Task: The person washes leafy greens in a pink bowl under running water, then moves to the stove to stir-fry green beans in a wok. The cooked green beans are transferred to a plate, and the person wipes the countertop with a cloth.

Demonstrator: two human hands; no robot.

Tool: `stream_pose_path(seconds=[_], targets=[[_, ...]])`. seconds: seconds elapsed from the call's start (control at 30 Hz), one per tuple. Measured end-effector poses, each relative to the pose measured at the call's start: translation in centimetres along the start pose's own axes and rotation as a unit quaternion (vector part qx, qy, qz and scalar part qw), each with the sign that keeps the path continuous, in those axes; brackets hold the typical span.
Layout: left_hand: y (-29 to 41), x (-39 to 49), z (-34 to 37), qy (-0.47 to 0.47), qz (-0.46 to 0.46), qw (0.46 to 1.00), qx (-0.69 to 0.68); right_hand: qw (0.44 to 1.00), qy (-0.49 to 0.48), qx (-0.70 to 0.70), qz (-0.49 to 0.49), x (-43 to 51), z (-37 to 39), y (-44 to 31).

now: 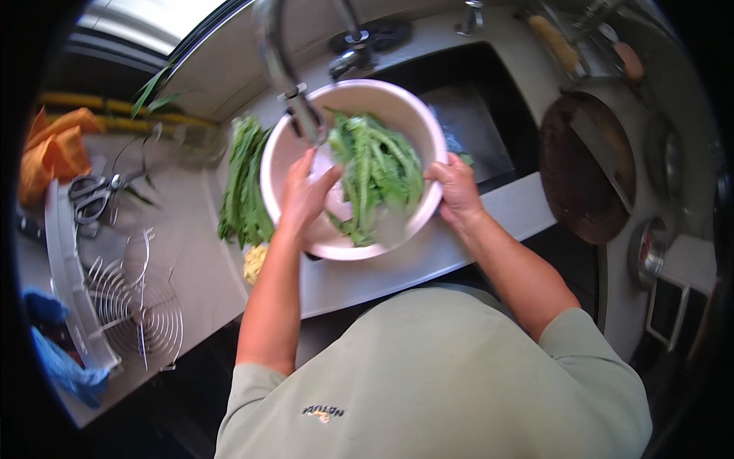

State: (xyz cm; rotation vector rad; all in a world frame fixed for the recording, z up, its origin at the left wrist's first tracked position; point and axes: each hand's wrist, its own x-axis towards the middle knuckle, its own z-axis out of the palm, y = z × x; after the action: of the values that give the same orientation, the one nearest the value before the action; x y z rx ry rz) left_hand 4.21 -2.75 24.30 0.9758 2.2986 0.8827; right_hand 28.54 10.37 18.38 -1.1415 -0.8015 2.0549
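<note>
A pale pink plastic basin (350,252) is tilted over the sink, with long green leafy lettuce (373,172) in it. My right hand (457,186) grips the basin's right rim, thumb on the inner side. Over the left inside of the basin is my left hand (304,192), thumb spread from the fingers, nothing visible between them. Its fingertips lie just below the spout of a chrome faucet (304,115). Clear water or wet glare shows between that hand and the leaves. Another bunch of long greens (243,183) lies on the counter against the basin's left side.
A dark sink (487,126) lies behind the basin at right. Left on the counter are scissors (94,195), a wire rack (137,315), an orange cloth (57,152) and a blue cloth (69,367). A round dark board (565,172) bears a cleaver (602,155).
</note>
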Motion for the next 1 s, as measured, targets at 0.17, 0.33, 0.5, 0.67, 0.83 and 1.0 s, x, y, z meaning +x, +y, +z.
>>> stream_pose_path(seconds=[0.17,0.33,0.5,0.67,0.83,1.0], targets=[[-2.0,-7.3,-5.5,0.260,0.155,0.902,0.308,0.999,-0.030,-0.015,0.016,-1.0,1.5,-1.3],[-2.1,-9.3,-7.0,0.078,-0.296,0.795,-0.524,0.992,-0.100,0.023,0.068,-0.4,3.2,-2.8],[-6.8,-12.3,-9.4,0.087,-0.357,0.811,-0.456,0.890,-0.344,-0.270,0.131,6.0,2.3,-8.8],[-4.9,-15.2,-11.1,0.137,-0.364,0.794,-0.468,0.526,-0.291,-0.789,-0.129,15.4,-0.8,-2.0],[-3.9,-15.9,-12.7,0.140,-0.350,0.781,-0.498,0.321,-0.564,-0.716,-0.257,16.5,0.9,11.1],[-1.9,-16.0,-11.3,0.210,-0.344,0.780,-0.478,0.221,-0.659,-0.566,-0.444,15.0,1.3,21.0]])
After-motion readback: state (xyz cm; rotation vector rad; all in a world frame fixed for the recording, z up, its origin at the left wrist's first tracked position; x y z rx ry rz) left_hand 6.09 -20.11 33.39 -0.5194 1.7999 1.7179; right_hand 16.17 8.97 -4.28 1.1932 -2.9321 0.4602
